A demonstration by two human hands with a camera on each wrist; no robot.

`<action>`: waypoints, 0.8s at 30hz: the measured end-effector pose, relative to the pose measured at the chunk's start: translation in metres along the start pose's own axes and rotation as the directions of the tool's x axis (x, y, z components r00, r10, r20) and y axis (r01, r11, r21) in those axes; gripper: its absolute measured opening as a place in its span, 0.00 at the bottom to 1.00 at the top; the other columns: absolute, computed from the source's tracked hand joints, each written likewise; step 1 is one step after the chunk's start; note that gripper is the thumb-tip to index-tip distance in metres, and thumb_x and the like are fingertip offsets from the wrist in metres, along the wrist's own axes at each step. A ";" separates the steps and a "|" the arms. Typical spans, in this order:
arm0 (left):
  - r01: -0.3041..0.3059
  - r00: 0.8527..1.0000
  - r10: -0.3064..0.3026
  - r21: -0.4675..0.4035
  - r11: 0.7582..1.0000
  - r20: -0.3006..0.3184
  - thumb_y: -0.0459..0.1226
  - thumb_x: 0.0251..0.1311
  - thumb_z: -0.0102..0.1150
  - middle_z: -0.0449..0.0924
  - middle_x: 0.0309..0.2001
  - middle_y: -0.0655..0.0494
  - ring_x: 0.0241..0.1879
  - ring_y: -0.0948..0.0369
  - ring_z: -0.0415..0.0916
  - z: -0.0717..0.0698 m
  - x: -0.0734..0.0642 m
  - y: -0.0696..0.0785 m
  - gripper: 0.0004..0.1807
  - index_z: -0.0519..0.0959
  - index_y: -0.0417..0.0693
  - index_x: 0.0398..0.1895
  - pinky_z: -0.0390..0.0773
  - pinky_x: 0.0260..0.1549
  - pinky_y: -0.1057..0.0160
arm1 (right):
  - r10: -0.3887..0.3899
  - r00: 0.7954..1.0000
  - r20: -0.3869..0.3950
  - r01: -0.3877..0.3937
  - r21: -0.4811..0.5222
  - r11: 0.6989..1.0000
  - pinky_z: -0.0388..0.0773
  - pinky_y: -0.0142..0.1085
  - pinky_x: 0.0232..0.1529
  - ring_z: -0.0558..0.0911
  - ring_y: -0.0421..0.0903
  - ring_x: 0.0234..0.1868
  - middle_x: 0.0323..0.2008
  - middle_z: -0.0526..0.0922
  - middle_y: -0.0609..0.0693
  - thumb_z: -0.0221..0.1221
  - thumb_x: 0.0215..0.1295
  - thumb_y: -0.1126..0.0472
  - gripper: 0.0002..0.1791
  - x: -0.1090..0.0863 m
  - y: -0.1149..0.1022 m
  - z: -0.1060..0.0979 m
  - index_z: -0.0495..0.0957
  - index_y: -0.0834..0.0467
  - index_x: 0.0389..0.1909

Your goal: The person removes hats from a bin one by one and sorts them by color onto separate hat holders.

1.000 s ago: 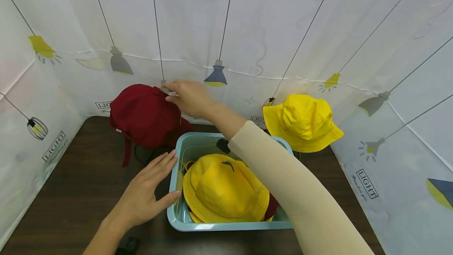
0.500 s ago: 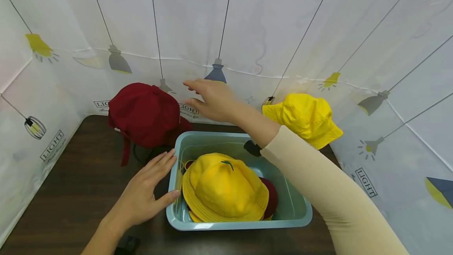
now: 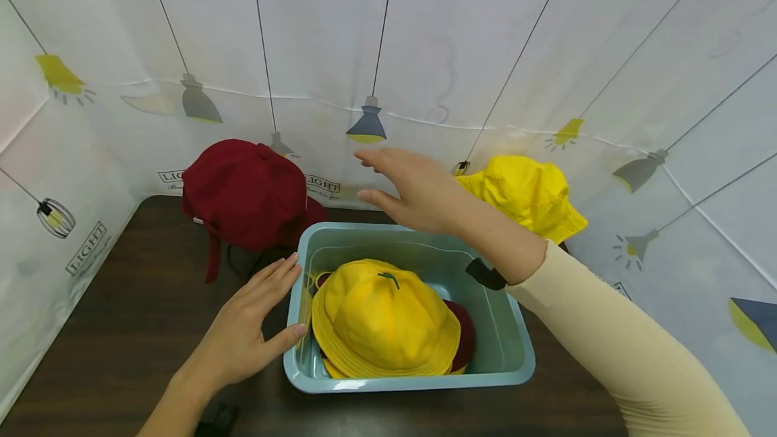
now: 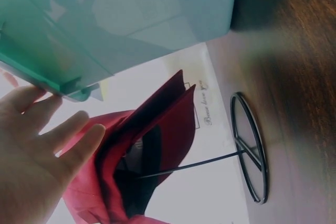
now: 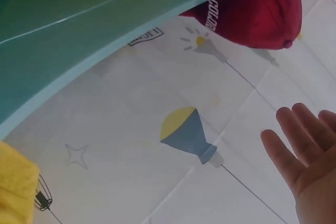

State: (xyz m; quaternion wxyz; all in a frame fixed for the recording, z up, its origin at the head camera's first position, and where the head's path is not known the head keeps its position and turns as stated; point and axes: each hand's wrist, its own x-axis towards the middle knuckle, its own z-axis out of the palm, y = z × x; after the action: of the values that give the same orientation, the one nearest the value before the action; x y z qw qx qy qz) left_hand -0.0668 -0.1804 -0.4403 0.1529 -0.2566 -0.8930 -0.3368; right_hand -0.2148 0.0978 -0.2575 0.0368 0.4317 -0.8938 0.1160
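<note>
My left hand (image 3: 245, 329) rests with extended fingers on the left rim of a light blue plastic basin (image 3: 522, 356). Inside the basin lies a yellow bucket hat (image 3: 388, 322) with a small green stem on its crown, over part of a dark red hat (image 3: 464, 336). Above the basin's back edge my right hand (image 3: 419, 187) hangs in the air, fingers straight and holding nothing. A dark red cap (image 3: 245, 194) sits at the back left on a black wire stand (image 4: 249, 148). At the back right is another yellow bucket hat (image 3: 522, 194), partly behind my right forearm.
The dark wooden table (image 3: 103, 356) meets a whitish sheet (image 3: 473, 39) printed with lamps at the back and sides. A black object (image 3: 218, 420) lies by my left wrist, and a black strap (image 3: 485, 274) is on my right wrist.
My right hand has moved away from the red cap toward the right, above the basin's back edge. The left hand stays on the basin rim.
</note>
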 end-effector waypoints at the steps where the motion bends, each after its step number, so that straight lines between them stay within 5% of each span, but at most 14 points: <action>1: -0.002 1.000 0.002 -0.003 1.000 0.000 0.46 0.60 0.74 0.60 0.81 0.54 0.78 0.52 0.58 0.000 0.000 0.000 0.47 0.64 0.48 0.81 0.46 0.75 0.72 | 0.000 1.000 -0.001 0.000 -0.003 1.000 0.78 0.49 0.62 0.81 0.50 0.62 0.66 0.80 0.53 0.60 0.77 0.47 0.35 -0.004 0.000 0.000 0.65 0.58 0.78; 16: 0.006 1.000 -0.006 -0.007 1.000 -0.012 0.45 0.59 0.74 0.62 0.80 0.52 0.78 0.51 0.59 0.002 -0.001 0.000 0.47 0.64 0.47 0.81 0.47 0.75 0.72 | -0.048 0.999 0.021 0.048 0.025 0.999 0.79 0.51 0.62 0.80 0.52 0.63 0.70 0.75 0.56 0.65 0.72 0.43 0.44 -0.055 0.008 0.008 0.61 0.60 0.80; 24: -0.001 1.000 0.001 -0.004 1.000 -0.018 0.45 0.59 0.74 0.62 0.80 0.52 0.77 0.51 0.60 0.003 -0.001 -0.001 0.46 0.65 0.47 0.80 0.46 0.74 0.73 | -0.033 0.993 0.116 0.025 0.065 0.998 0.77 0.50 0.66 0.77 0.51 0.68 0.75 0.71 0.52 0.67 0.68 0.38 0.49 -0.076 0.011 0.023 0.61 0.57 0.81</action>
State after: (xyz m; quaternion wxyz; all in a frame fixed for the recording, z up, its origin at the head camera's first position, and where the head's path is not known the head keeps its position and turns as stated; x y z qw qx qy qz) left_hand -0.0666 -0.1794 -0.4434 0.1603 -0.2542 -0.8907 -0.3410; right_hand -0.1752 0.1572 -0.2949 -0.0277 0.4517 -0.8838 0.1183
